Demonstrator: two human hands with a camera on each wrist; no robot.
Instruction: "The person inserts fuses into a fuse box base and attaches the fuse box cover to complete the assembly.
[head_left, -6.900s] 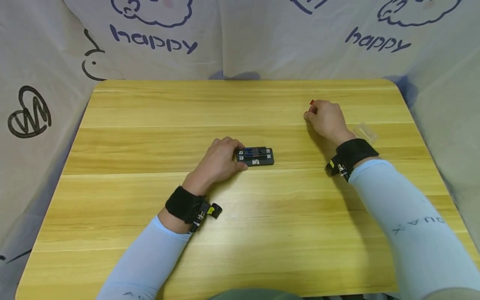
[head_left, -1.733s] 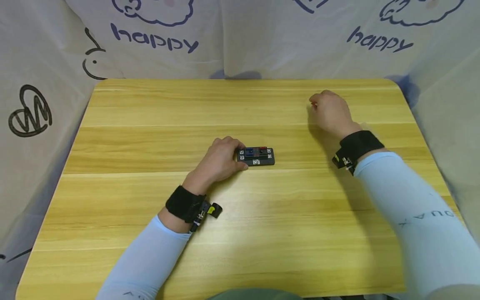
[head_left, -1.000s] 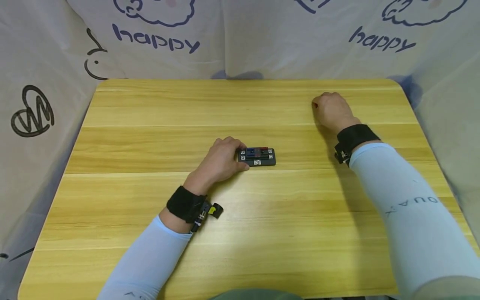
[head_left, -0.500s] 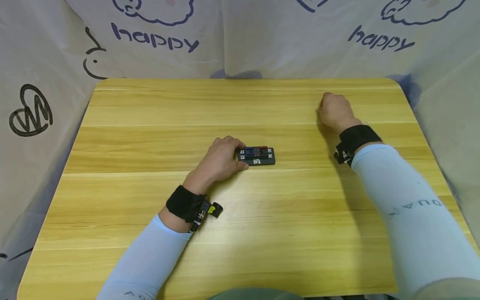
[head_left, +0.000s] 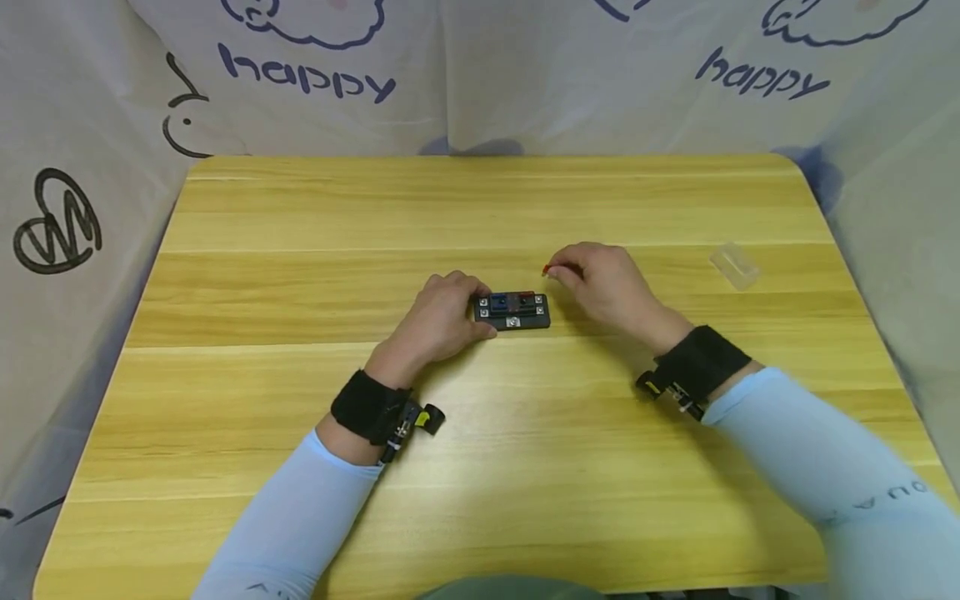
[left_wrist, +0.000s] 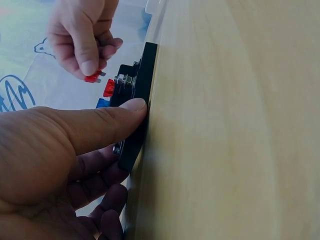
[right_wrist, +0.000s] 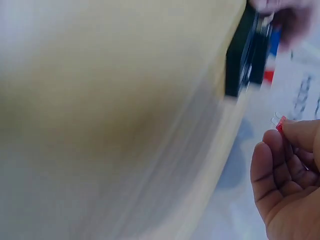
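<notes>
A black fuse block (head_left: 513,323) with metal screw terminals lies on the table. My left hand (head_left: 442,321) grips its left end, thumb on the near side and fingers on the far side. A blue blade fuse (left_wrist: 103,103) and a red blade fuse (left_wrist: 108,88) sit in the block. Just beyond the block's right end, my right hand (head_left: 607,283) pinches another red blade fuse (right_wrist: 281,123) between thumb and finger. Its metal prongs point away from the fingertips, toward the block in the left wrist view. That fuse is apart from the block.
A small clear plastic box (head_left: 735,266) lies on the right side of the wooden table (head_left: 360,200). White cloth (head_left: 510,75) with drawn figures and lettering hangs behind and at both sides. Each wrist wears a black strap with a camera.
My right hand has come from the back right, leftward and nearer, to beside the block, uncovering the clear box. The block's red fuse was not visible 6.9 s ago. The left hand stays put.
</notes>
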